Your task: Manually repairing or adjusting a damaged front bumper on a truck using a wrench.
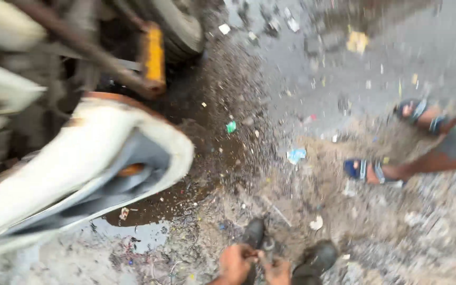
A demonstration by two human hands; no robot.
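Wet, muddy ground (302,84) strewn with litter holds a brown puddle (175,195) beside a white vehicle body panel (80,169). Another person's sandalled feet (368,170) stand at right. At the bottom edge, the left hand (236,262) and right hand (276,269) meet, fingers curled around a small dark metal part (266,247) above black shoes (317,257); blur hides the exact grip.

Both hands sit low at the bottom edge of the view, the left hand (235,262) and the right hand (277,270) drawn close together in front of the body, fingers curled inward toward each other, wrists barely showing, their grip blurred and unclear.
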